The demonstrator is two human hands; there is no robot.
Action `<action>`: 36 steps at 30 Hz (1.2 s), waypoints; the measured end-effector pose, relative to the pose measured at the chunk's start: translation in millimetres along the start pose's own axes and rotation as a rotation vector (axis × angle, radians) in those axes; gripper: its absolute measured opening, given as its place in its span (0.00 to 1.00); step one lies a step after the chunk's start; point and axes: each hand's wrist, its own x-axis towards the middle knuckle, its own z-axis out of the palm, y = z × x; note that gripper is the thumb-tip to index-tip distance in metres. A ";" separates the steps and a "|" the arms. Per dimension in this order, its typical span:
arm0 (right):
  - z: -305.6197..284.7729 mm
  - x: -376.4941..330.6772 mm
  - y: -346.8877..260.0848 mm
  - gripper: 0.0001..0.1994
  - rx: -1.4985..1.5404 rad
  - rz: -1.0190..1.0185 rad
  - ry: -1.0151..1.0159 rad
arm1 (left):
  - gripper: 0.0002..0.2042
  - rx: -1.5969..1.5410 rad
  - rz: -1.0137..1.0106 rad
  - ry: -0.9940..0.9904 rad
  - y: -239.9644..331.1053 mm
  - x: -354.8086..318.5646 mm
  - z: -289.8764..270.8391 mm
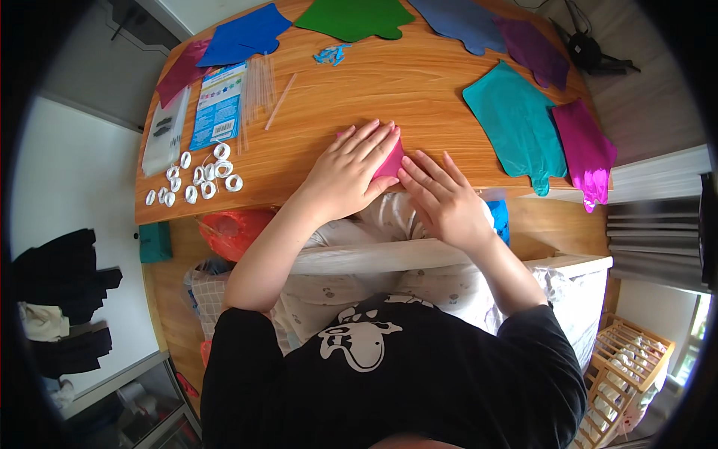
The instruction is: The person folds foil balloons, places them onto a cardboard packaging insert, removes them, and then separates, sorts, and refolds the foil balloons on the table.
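Note:
At the table's near edge, a small folded piece of magenta foil (390,164) lies mostly under my hands. My left hand (350,166) rests flat across its left side, fingers stretched out. On its right edge lie the fingertips of my right hand (446,196), also spread with nothing gripped. To the right are a flat teal foil balloon (518,123) and a magenta foil balloon (585,150), the latter hanging over the edge.
White ribbon rolls (209,173), clear straws (259,86), a blue-and-white card (219,108) and a clear bag (166,127) occupy the table's left. Flat blue (247,36) and green (354,19) balloons line the far edge near small blue strips (331,55).

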 end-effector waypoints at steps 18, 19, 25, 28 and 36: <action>14.4 -3.8 -17.2 0.27 0.032 0.187 0.046 | 0.36 0.043 -0.010 -0.078 2.4 5.6 -6.9; 13.4 -1.0 -16.3 0.27 0.019 0.173 0.053 | 0.36 0.042 -0.010 -0.099 2.1 5.9 -8.0; 27.0 0.1 -9.9 0.26 0.125 0.137 0.087 | 0.42 0.000 -0.030 -0.100 2.0 5.0 -6.8; 29.0 2.3 -14.9 0.27 0.087 0.165 0.147 | 0.45 -0.053 -0.061 -0.091 5.3 4.5 -8.0; 27.2 2.4 -17.7 0.26 0.010 0.140 0.147 | 0.54 0.019 -0.173 -0.223 20.5 9.6 -21.1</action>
